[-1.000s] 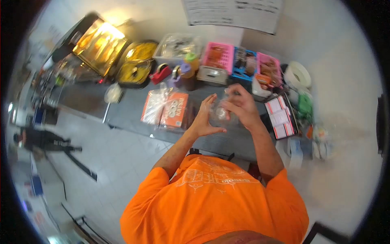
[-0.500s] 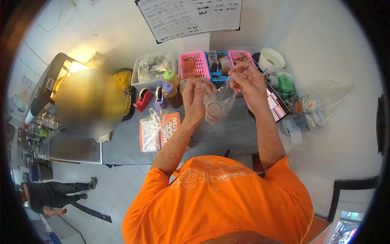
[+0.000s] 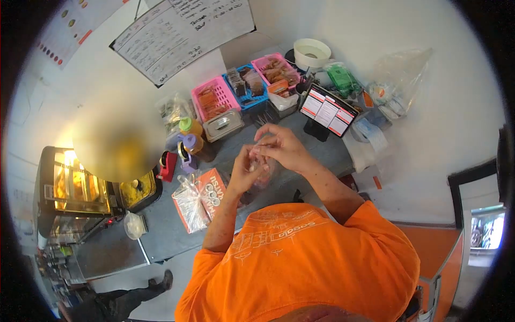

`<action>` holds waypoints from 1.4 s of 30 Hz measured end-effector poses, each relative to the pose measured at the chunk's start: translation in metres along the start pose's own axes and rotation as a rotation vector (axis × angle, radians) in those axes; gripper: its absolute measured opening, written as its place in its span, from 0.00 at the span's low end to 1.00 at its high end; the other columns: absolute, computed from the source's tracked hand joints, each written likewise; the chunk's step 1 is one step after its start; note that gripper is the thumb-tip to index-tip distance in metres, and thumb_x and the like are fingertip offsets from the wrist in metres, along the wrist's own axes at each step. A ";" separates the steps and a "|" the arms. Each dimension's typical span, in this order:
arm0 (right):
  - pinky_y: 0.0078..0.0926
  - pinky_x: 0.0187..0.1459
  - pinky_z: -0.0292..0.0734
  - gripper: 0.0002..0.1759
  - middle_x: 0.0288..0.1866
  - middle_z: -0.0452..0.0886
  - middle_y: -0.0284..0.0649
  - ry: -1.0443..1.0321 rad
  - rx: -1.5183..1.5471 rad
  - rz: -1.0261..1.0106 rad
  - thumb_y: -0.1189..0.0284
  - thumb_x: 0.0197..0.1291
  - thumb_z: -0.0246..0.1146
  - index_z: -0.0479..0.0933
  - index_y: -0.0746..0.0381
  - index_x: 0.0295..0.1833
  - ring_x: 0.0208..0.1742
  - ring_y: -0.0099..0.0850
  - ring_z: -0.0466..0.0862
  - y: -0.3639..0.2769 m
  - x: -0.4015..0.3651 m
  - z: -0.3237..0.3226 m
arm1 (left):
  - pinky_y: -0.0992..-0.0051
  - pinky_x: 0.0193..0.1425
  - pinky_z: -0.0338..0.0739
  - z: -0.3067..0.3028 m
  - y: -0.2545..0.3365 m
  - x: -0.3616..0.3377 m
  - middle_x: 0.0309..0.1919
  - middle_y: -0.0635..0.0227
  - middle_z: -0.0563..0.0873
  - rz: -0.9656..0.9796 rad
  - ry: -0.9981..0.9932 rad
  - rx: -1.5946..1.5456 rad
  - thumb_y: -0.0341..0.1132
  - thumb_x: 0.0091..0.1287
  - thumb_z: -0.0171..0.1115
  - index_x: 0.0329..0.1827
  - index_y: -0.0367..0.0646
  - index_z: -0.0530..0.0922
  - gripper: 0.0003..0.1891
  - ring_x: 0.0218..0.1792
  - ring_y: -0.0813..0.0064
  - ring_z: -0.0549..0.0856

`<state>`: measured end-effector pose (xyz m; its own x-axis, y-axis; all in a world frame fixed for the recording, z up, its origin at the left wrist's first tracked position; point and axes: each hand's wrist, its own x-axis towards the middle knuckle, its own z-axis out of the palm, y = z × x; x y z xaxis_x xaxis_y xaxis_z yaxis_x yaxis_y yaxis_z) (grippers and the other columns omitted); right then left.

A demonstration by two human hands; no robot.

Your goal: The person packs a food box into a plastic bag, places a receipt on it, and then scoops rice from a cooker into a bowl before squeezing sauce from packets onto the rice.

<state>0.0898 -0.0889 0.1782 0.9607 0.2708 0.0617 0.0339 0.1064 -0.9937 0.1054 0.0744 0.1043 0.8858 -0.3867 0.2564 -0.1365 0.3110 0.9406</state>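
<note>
My left hand (image 3: 246,170) and my right hand (image 3: 285,148) meet above the counter, fingers pinched together at the gathered top of a clear plastic bag (image 3: 264,178). The bag hangs below my fingers, partly hidden by my left hand; what it holds is hard to make out. To the left of my left hand, an orange-and-white box (image 3: 212,189) in a tied clear plastic bag rests on the counter (image 3: 161,231). Beyond my hands stands a lidded metal container (image 3: 223,125).
Behind are pink baskets (image 3: 221,90) and a blue basket (image 3: 242,105) of packets, sauce bottles (image 3: 191,144), tape dispensers (image 3: 167,166), and a tablet (image 3: 328,111). A lit display warmer (image 3: 75,188) stands left. Another person's legs (image 3: 131,301) show at lower left.
My hands have drawn closer together and lower, and the bag's top is now bunched between my fingers. The view has turned, bringing the tablet and warmer more into sight.
</note>
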 end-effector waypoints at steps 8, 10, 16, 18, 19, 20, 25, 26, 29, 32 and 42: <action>0.22 0.24 0.72 0.08 0.29 0.80 0.36 0.226 -0.382 0.222 0.77 0.63 0.57 0.80 0.62 0.45 0.24 0.20 0.75 0.079 0.000 -0.088 | 0.75 0.43 0.61 0.009 -0.094 -0.015 0.26 0.69 0.68 0.047 0.271 -0.330 0.37 0.66 0.51 0.24 0.39 0.65 0.14 0.32 0.76 0.66; 0.24 0.26 0.72 0.08 0.29 0.77 0.35 0.164 -0.614 0.176 0.78 0.60 0.59 0.82 0.61 0.42 0.26 0.22 0.76 0.091 -0.009 -0.090 | 0.75 0.42 0.61 0.020 -0.099 -0.008 0.26 0.70 0.66 -0.022 0.287 -0.395 0.36 0.66 0.51 0.24 0.39 0.64 0.14 0.32 0.77 0.66; 0.34 0.48 0.75 0.05 0.48 0.71 0.41 0.153 -0.785 -0.148 0.76 0.50 0.66 0.83 0.65 0.34 0.46 0.37 0.77 0.077 -0.008 -0.068 | 0.73 0.41 0.61 0.034 -0.103 0.006 0.26 0.71 0.64 -0.024 0.328 -0.424 0.33 0.68 0.49 0.25 0.42 0.64 0.12 0.31 0.77 0.64; 0.36 0.52 0.74 0.05 0.50 0.70 0.43 0.127 -0.854 -0.135 0.75 0.50 0.68 0.83 0.65 0.32 0.51 0.39 0.75 0.072 -0.007 -0.068 | 0.73 0.41 0.61 0.033 -0.107 0.008 0.26 0.71 0.64 0.001 0.345 -0.493 0.33 0.69 0.49 0.26 0.42 0.65 0.12 0.31 0.77 0.65; 0.37 0.53 0.74 0.06 0.49 0.70 0.43 0.104 -1.001 -0.181 0.74 0.50 0.69 0.83 0.64 0.32 0.52 0.39 0.74 0.075 -0.008 -0.071 | 0.73 0.42 0.62 0.031 -0.110 0.008 0.26 0.71 0.65 0.007 0.331 -0.523 0.34 0.70 0.49 0.27 0.42 0.66 0.12 0.31 0.77 0.65; 0.38 0.54 0.74 0.06 0.49 0.70 0.43 0.082 -1.148 -0.226 0.73 0.50 0.70 0.83 0.64 0.32 0.54 0.40 0.72 0.079 -0.009 -0.072 | 0.73 0.42 0.62 0.031 -0.114 0.007 0.26 0.71 0.65 0.011 0.314 -0.554 0.34 0.70 0.49 0.27 0.41 0.66 0.12 0.31 0.77 0.65; 0.38 0.57 0.71 0.09 0.51 0.71 0.41 0.142 -1.207 -0.198 0.69 0.50 0.72 0.86 0.63 0.33 0.55 0.41 0.69 0.085 -0.007 -0.070 | 0.73 0.42 0.61 0.042 -0.104 0.006 0.27 0.72 0.64 -0.042 0.386 -0.425 0.34 0.70 0.50 0.27 0.42 0.66 0.12 0.31 0.77 0.64; 0.38 0.57 0.70 0.09 0.51 0.71 0.41 0.132 -1.236 -0.211 0.69 0.49 0.73 0.87 0.62 0.34 0.54 0.41 0.69 0.082 -0.007 -0.068 | 0.74 0.41 0.61 0.043 -0.105 0.005 0.27 0.72 0.64 -0.044 0.394 -0.413 0.33 0.70 0.50 0.27 0.42 0.65 0.12 0.31 0.77 0.64; 0.37 0.57 0.68 0.08 0.50 0.71 0.39 0.151 -1.317 -0.170 0.68 0.48 0.74 0.88 0.59 0.35 0.54 0.39 0.68 0.085 -0.006 -0.063 | 0.74 0.41 0.60 0.045 -0.099 0.003 0.27 0.72 0.64 -0.046 0.347 -0.374 0.33 0.70 0.50 0.27 0.42 0.65 0.12 0.31 0.78 0.64; 0.37 0.56 0.68 0.07 0.49 0.71 0.38 0.176 -1.358 -0.196 0.69 0.47 0.74 0.88 0.56 0.34 0.53 0.39 0.67 0.085 -0.003 -0.058 | 0.75 0.40 0.60 0.049 -0.093 0.001 0.28 0.73 0.64 -0.076 0.337 -0.356 0.33 0.70 0.50 0.27 0.42 0.64 0.12 0.31 0.79 0.64; 0.41 0.53 0.73 0.07 0.46 0.80 0.41 0.022 -0.262 0.208 0.72 0.50 0.72 0.82 0.61 0.33 0.53 0.38 0.78 0.028 -0.047 -0.169 | 0.74 0.39 0.64 0.020 -0.101 -0.007 0.26 0.74 0.66 -0.081 0.411 -0.287 0.37 0.73 0.50 0.29 0.45 0.66 0.13 0.30 0.79 0.67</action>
<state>0.0920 -0.2602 0.1318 0.9602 0.2395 -0.1437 -0.0963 -0.1990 -0.9753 0.1041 0.0280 0.0125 0.9977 -0.0634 0.0221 0.0158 0.5423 0.8400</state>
